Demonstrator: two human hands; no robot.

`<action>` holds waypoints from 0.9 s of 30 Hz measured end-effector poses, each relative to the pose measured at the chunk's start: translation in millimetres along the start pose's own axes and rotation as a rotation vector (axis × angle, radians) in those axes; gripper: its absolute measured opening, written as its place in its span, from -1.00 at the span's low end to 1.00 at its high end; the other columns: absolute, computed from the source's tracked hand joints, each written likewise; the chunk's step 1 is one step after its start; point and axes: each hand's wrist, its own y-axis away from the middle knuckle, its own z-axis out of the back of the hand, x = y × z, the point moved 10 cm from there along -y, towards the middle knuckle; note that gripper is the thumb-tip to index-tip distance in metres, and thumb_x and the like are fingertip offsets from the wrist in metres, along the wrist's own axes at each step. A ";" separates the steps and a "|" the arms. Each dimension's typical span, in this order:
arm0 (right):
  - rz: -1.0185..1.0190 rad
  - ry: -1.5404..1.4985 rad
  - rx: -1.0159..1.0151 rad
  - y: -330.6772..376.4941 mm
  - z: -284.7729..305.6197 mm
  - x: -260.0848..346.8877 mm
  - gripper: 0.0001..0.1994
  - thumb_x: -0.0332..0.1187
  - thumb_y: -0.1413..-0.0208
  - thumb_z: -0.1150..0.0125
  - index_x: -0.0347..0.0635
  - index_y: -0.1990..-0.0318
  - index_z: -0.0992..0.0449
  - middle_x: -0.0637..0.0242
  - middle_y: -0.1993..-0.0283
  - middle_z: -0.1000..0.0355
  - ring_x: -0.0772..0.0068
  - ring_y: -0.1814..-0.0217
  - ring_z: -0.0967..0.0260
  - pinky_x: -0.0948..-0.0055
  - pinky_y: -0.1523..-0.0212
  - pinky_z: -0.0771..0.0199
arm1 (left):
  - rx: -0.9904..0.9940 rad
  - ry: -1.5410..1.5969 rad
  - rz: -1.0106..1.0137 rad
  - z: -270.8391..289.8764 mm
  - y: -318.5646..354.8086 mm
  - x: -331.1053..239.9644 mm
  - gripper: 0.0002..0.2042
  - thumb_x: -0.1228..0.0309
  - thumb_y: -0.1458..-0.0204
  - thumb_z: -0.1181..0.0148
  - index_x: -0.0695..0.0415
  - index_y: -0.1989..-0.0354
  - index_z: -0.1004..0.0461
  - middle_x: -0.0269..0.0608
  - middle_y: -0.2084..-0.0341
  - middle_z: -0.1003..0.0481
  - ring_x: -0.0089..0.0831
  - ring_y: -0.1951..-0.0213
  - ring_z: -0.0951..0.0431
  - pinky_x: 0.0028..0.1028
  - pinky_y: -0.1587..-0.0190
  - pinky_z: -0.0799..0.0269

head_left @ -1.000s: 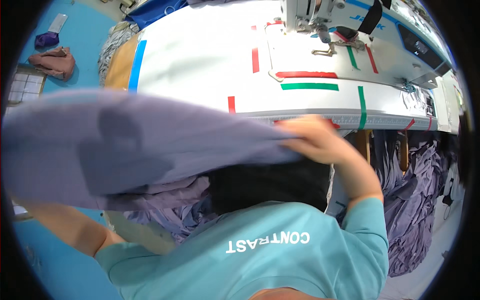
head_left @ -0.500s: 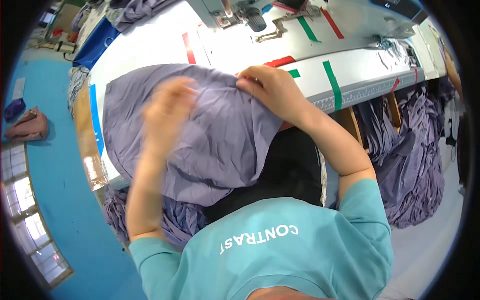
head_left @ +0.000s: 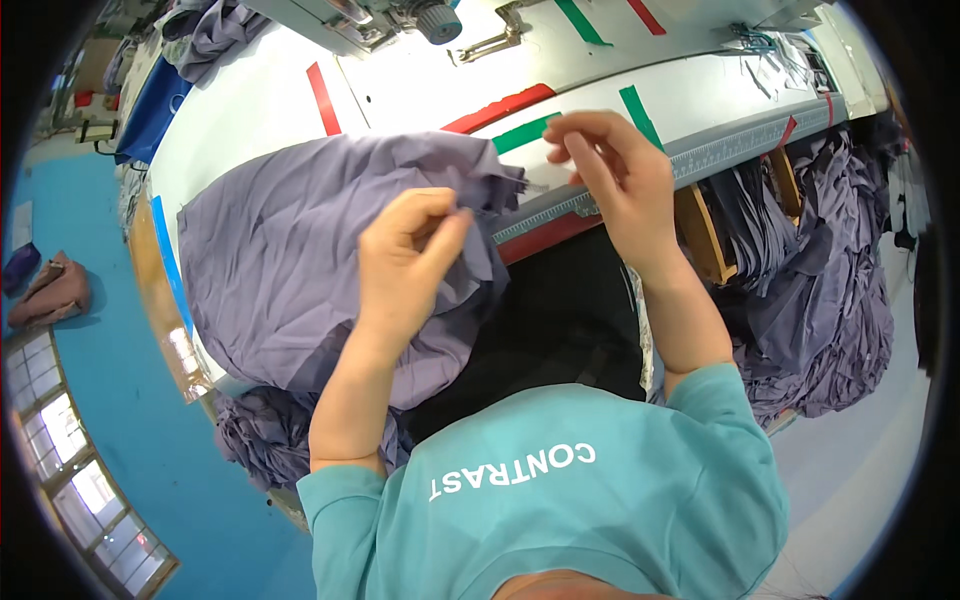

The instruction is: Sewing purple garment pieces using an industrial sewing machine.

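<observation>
A piece of mauve cloth (head_left: 290,250) lies wrinkled over the left part of the white sewing table (head_left: 240,120), its near edge hanging toward my lap. My left hand (head_left: 405,265) is over the cloth's right part, thumb and fingertips closed on the fabric near its bunched, slightly blurred right end. To the right of that end, my right hand (head_left: 625,185) hangs above the table's front edge, apart from the cloth. Its fingers are bent and the thumb stands away from them, with no cloth in them.
A sewing machine (head_left: 390,25) stands at the back. A ruler strip (head_left: 740,145) runs along the front edge. Mauve garments hang at the right (head_left: 820,290), beside a wooden rack (head_left: 705,235). More cloth is bunched below the table (head_left: 265,435) and piled at the back left (head_left: 215,40).
My right hand has let go of the cloth and moved right. My left hand has come right and down onto the cloth, whose right end has drawn back leftward. The view has shifted slightly.
</observation>
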 end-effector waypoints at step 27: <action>-0.043 0.219 0.117 -21.8 -47.6 -6.2 -0.77 -0.54 -0.06 -0.25 -0.20 0.10 -0.50 0.31 0.40 -0.50 0.61 0.42 -0.38 0.56 0.36 -0.40 | -0.244 -0.302 -0.473 62.0 -20.4 -132.6 -0.88 0.46 -0.16 -0.17 0.29 0.26 -0.50 -0.48 0.49 -0.42 -0.83 0.49 -0.26 -0.79 0.47 -0.12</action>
